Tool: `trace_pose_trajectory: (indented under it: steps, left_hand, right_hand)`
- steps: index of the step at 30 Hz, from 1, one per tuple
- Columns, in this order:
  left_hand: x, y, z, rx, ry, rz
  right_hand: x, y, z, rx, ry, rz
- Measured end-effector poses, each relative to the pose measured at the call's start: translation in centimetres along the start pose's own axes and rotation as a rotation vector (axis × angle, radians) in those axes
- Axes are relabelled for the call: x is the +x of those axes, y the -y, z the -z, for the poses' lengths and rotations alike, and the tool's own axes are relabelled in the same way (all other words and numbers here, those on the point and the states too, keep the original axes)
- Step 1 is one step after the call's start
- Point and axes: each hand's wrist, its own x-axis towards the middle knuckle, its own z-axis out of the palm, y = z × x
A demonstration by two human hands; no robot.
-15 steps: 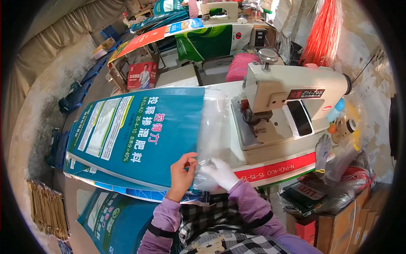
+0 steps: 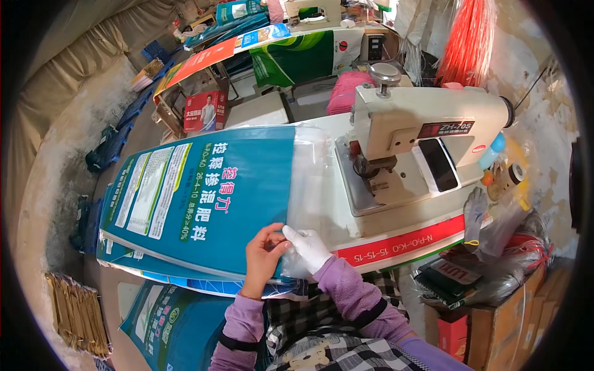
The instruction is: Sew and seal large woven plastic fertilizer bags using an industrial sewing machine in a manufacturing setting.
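A teal woven sack (image 2: 250, 179) lies flat on a stack of similar sacks, with a clear plastic liner (image 2: 308, 185) sticking out of its right end. My bare left hand (image 2: 262, 258) is closed in a pinch at the near corner, where sack and liner meet. Right beside it, my right hand (image 2: 309, 249), in a white glove, pinches the liner's near edge. The fingertips of both hands almost touch. Just right of the liner stands a cream sewing machine (image 2: 396, 117), with a phone (image 2: 437, 164) leaning on its base.
A red strip (image 2: 402, 241) runs along the table's near edge. Pink thread (image 2: 350, 93) sits behind the machine, and red strands (image 2: 467, 46) hang at the far right. A grey glove (image 2: 474, 216) hangs near cartons (image 2: 504, 315). More sacks (image 2: 167, 324) lie lower left.
My gloved right hand has shifted left, closer to my left hand, and its fingers have drawn together on the liner. My left hand stays at the sack's corner. The whole view has shifted slightly.
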Motion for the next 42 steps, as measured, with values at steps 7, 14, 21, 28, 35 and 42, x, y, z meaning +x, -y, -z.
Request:
trace_pose_trajectory:
  steps: [7, 14, 21, 28, 35, 42]
  left_hand:
    - [1.9, -0.1, 2.3, -0.359, -0.122, 0.09]
    - [1.1, -0.2, 0.9, 0.019, 0.021, 0.038]
    - [0.8, 0.5, -0.5, -0.065, 0.128, 0.122]
    - [1.8, 0.6, 4.4, -0.79, -0.464, 0.001]
    - [-0.9, -2.0, 7.1, -0.844, -0.535, -0.103]
    - [-0.5, -1.4, 1.2, -0.418, -0.13, -0.068]
  right_hand:
    - [-0.3, -1.9, 2.4, -0.428, -0.197, 0.317]
    - [0.3, -2.4, 3.5, -0.373, -0.217, 0.418]
    - [0.1, -0.4, -0.1, -0.134, -0.132, 0.162]
    - [0.9, -0.3, 3.9, -1.438, -0.37, 0.555]
    - [0.3, 2.7, 4.0, -1.224, -0.397, 0.51]
    - [-4.7, 2.7, -3.8, -1.012, -0.04, 0.504]
